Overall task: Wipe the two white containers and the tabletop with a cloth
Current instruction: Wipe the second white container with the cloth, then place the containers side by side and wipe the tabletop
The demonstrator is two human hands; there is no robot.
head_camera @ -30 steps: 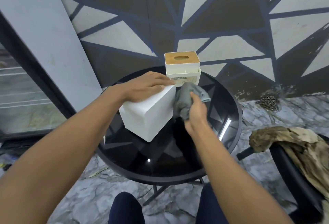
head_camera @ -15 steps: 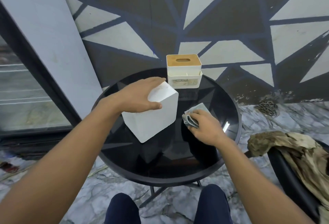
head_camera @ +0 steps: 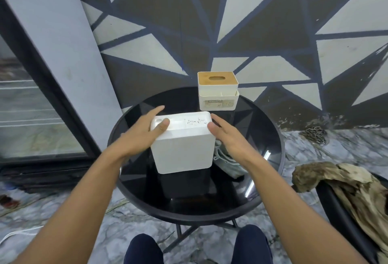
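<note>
A plain white container stands in the middle of the round black glass tabletop. My left hand holds its left side, with the thumb over the top edge. Against the container's right side lies my right hand, fingers straight and thumb at the top corner. The grey cloth lies crumpled on the glass under my right wrist, held by neither hand. A second white container with a wooden slotted lid stands at the table's far edge.
A painted wall rises right behind the table. A glass door with a dark frame is on the left. A black chair with a brownish rag draped on it stands to the right. My knees are under the near table edge.
My right hand has let go of the cloth, which now lies on the glass, and moved to the plain container's right side. The container has been turned square to me.
</note>
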